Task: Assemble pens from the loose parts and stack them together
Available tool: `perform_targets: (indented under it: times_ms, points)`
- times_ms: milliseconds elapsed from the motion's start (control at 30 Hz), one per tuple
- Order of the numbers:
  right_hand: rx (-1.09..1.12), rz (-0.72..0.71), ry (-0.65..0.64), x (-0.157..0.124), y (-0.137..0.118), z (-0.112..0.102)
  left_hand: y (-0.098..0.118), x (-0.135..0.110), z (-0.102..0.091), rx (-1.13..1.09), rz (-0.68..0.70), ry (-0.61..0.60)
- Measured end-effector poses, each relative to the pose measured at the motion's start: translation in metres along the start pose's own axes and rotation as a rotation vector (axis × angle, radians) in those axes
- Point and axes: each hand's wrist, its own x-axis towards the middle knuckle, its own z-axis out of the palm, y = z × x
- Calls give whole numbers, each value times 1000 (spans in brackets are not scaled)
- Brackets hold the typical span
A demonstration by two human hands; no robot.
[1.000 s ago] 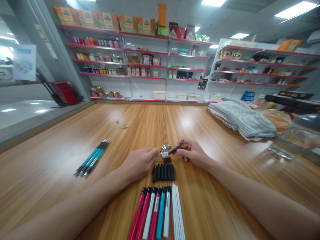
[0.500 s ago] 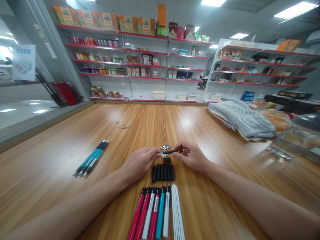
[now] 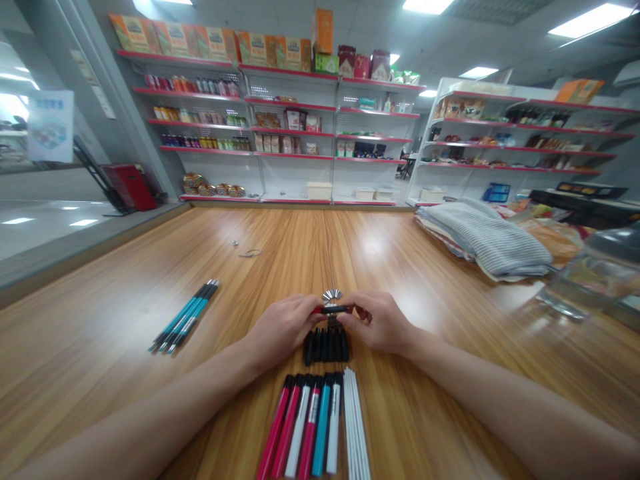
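My left hand (image 3: pixel 283 327) and my right hand (image 3: pixel 375 320) meet over the wooden table (image 3: pixel 125 373), both pinched on a short black pen part (image 3: pixel 334 309) held crosswise between them. A bit of red shows at its left end by my left fingers. Just beyond it lie small silver tips (image 3: pixel 332 294). Under my hands sits a row of black caps (image 3: pixel 326 345). Nearer me lie several red, white and teal pen barrels (image 3: pixel 303 427) and thin white refills (image 3: pixel 356 427).
Several finished teal pens (image 3: pixel 184 324) lie to the left. A small ring and wire (image 3: pixel 246 250) lie farther back. Folded striped cloth (image 3: pixel 487 237) and a clear container (image 3: pixel 595 277) sit at the right. Store shelves (image 3: pixel 295 133) stand behind the table.
My hands have drawn together and slightly toward me. The black part, earlier tilted in my right fingers, is now level and gripped from both ends.
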Motion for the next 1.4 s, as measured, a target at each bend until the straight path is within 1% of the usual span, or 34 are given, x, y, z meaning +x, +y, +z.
perform_targets:
  times_ms: [200, 333, 600, 833, 967, 1100, 1400]
  points:
    - [-23, -21, -29, 1, -3, -1, 0, 0, 0, -1, 4, 5]
    - [-21, 5, -28, 1, -3, -2, 0, -1, 0, -3, 13, 3]
    - [-37, -19, -15, 2, -4, -2, -2, -2, 1, 22, 13, 2]
    - [-40, -22, -49, 1, -4, -2, 1, 0, 0, 36, 16, -4]
    - [-53, -42, -25, 0, -3, -1, -1, -1, 2, 56, 36, -23]
    - [-47, -79, -42, 1, -4, -1, -1, -1, 3, 43, 40, 1]
    - [-84, -81, -41, 2, -3, -2, 2, 0, 0, 23, 30, 21]
